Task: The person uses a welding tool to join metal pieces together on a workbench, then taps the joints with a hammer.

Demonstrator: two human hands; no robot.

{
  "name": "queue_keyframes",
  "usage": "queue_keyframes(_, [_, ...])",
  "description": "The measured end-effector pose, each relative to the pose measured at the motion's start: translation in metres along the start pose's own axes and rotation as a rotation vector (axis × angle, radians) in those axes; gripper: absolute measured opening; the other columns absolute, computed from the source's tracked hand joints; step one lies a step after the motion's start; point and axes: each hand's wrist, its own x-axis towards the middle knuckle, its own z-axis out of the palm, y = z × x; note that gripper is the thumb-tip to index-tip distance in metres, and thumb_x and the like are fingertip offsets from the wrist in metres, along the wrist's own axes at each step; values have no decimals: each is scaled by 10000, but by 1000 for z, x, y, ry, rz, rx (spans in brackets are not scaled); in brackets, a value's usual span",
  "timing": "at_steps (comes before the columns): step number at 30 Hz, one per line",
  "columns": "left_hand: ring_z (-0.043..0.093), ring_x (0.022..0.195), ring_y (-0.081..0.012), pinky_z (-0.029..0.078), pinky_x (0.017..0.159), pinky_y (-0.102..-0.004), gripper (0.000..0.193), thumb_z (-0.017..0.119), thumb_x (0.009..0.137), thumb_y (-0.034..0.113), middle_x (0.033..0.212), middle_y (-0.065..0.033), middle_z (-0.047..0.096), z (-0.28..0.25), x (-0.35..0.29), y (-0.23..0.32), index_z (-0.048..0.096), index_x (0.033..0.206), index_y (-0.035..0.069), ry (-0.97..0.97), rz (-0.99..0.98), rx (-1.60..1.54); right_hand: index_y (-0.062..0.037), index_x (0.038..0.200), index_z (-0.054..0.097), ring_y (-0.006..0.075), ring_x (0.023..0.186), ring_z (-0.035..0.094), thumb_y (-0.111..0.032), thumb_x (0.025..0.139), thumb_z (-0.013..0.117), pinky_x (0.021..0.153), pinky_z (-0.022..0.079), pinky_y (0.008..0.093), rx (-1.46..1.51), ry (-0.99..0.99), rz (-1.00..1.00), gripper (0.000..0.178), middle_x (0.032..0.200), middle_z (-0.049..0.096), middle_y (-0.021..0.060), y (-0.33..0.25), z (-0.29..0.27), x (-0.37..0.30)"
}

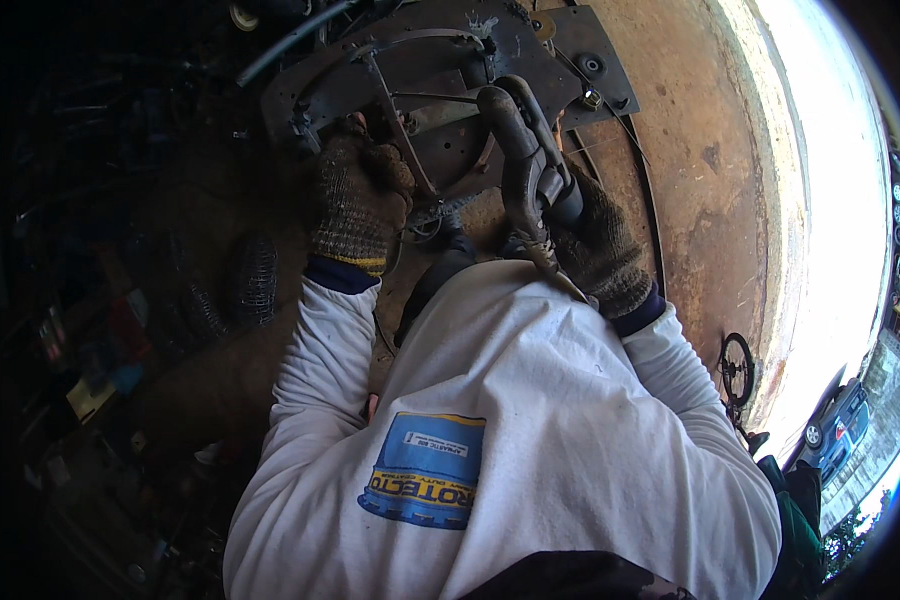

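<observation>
My right hand (605, 245), in a brown knitted work glove, is closed around the handle of a grey welding electrode holder (518, 135). A thin rod (435, 97) juts left from its jaws, over a dark metal frame (395, 125) of curved and straight bars. My left hand (360, 195), gloved alike, has its fingers curled at the frame's left side, beside a straight bar. Part of its grip is hidden by the glove itself. Beneath the frame lies a dark metal plate (610, 70) with round fittings.
Brown floor (710, 210) stretches to the right, crossed by a dark cable (650, 185). Wire coils (258, 280) and dim clutter lie at the left. A grey pipe (290, 45) angles in at the top. At far right stand a small wheel (737, 370) and a blue car (835, 430).
</observation>
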Motion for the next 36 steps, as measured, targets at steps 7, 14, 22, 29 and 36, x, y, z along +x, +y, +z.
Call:
queue_keyframes(7, [549, 541, -85, 457, 468, -215, 232, 569, 915, 335, 734, 5, 603, -9, 4, 1, 602, 971, 112, -78, -34, -41, 0, 1346, 400, 200, 964, 614, -85, 823, 648, 849, 486, 319, -29, 15, -89, 586, 1087, 613, 157, 1, -1, 0])
queue_keyframes(14, [560, 559, -90, 479, 485, -224, 171, 600, 899, 302, 757, 9, 596, -11, 8, -1, 588, 957, 141, -62, 43, -22, 13, 1270, 457, 183, 1078, 555, -96, 820, 698, 940, 437, 328, -19, -21, 61, 522, 1179, 569, 117, -6, -6, -2])
queue_keyframes(22, [561, 546, -95, 485, 482, -230, 131, 611, 891, 276, 730, 28, 584, -6, 1, -3, 594, 942, 157, -109, 81, -18, 16, 1275, 447, 175, 1069, 557, -111, 818, 704, 936, 438, 325, 20, -14, 62, 539, 1181, 567, 113, -8, -6, -3])
queue_keyframes(29, [577, 551, -105, 487, 478, -238, 133, 612, 884, 288, 733, 25, 608, -10, 7, -1, 608, 940, 167, -3, 58, -20, 11, 1283, 445, 156, 1066, 550, -89, 820, 696, 934, 440, 318, -49, -38, 34, 535, 1180, 566, 100, -9, -6, 1])
queue_keyframes(36, [575, 564, -111, 490, 497, -249, 141, 586, 897, 304, 728, 16, 610, -22, 10, 2, 618, 908, 167, -165, -16, -28, 8, 1289, 443, 142, 1054, 550, -35, 827, 669, 930, 441, 306, 3, -60, 51, 516, 1166, 571, 88, -9, -4, 4])
